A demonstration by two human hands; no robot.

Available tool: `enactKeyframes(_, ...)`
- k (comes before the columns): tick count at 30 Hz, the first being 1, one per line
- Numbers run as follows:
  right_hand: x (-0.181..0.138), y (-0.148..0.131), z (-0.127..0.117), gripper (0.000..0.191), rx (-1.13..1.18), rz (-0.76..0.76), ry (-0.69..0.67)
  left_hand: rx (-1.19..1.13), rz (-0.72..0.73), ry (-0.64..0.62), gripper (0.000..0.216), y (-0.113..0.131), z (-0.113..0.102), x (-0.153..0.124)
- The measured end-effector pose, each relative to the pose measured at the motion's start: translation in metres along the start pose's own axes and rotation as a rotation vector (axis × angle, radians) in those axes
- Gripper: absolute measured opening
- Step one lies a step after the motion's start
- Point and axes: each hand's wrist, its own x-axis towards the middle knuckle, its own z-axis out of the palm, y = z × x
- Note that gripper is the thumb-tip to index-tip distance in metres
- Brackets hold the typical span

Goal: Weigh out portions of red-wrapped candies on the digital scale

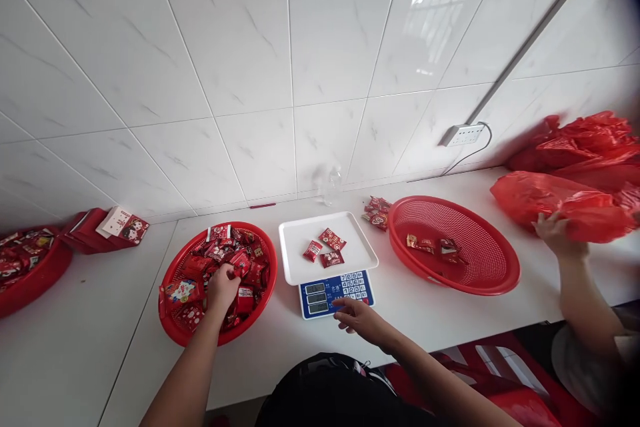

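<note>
My left hand [221,285] reaches into a red round basket [170,277] heaped with red snack packets [235,260]; its fingers are curled on packets in the pile. My right hand [361,320] rests on the white table beside the blue keypad of a weighing scale [336,292], index finger stretched toward the keys, holding nothing. The scale's white tray [300,233] carries three red packets [325,248].
A second red basket [480,240] at right holds a few packets, with more packets [376,211] behind it. Another person's hand [555,232] grips red plastic bags [575,203] at far right. A third basket [25,273] and red boxes [107,227] sit left. A power strip [463,135] hangs on the tiled wall.
</note>
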Motion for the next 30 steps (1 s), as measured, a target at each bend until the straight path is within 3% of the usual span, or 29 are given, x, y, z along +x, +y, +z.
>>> enactKeyframes(3, 0.001, -0.004, 0.003, 0.041, 0.027, -0.007, -0.021, -0.059, 0.034, 0.099, 0.009, 0.021, -0.015, -0.009)
enactKeyframes(5, -0.001, -0.013, 0.007, 0.042, 0.058, -0.018, -0.051, -0.262, 0.077, 0.08, 0.014, 0.042, -0.017, -0.023)
enactKeyframes(8, -0.002, -0.03, 0.014, 0.048, 0.166, -0.055, -0.111, -0.745, 0.124, -0.269, 0.02, 0.076, -0.006, -0.055)
enactKeyframes(11, 0.002, -0.042, 0.019, 0.051, 0.303, -0.115, -0.165, -0.988, 0.123, -0.641, 0.025, 0.102, 0.018, -0.088)
enactKeyframes(13, 0.008, -0.044, 0.019, 0.048, 0.307, -0.122, -0.145, -1.081, 0.067, -0.717, 0.025, 0.112, 0.034, -0.102)
enactKeyframes(16, 0.021, -0.044, 0.015, 0.042, 0.292, -0.082, -0.091, -1.171, -0.064, -0.714, 0.029, 0.119, 0.048, -0.104)
enactKeyframes(19, 0.033, -0.048, 0.006, 0.035, 0.335, -0.064, 0.039, -1.228, -0.128, -0.594, 0.032, 0.122, 0.05, -0.091)
enactKeyframes(22, 0.043, -0.06, -0.006, 0.04, 0.411, -0.105, 0.184, -1.209, -0.108, -0.509, 0.03, 0.121, 0.047, -0.076)
enactKeyframes(26, 0.047, -0.066, -0.02, 0.069, 0.369, -0.138, 0.276, -1.098, -0.086, -0.534, 0.027, 0.117, 0.048, -0.065)
enactKeyframes(28, 0.044, -0.06, -0.022, 0.069, 0.232, -0.095, 0.311, -1.02, -0.065, -0.535, 0.023, 0.115, 0.053, -0.06)
enactKeyframes(30, 0.038, -0.051, -0.019, 0.057, 0.152, -0.079, 0.244, -0.929, -0.034, -0.519, 0.02, 0.116, 0.061, -0.055)
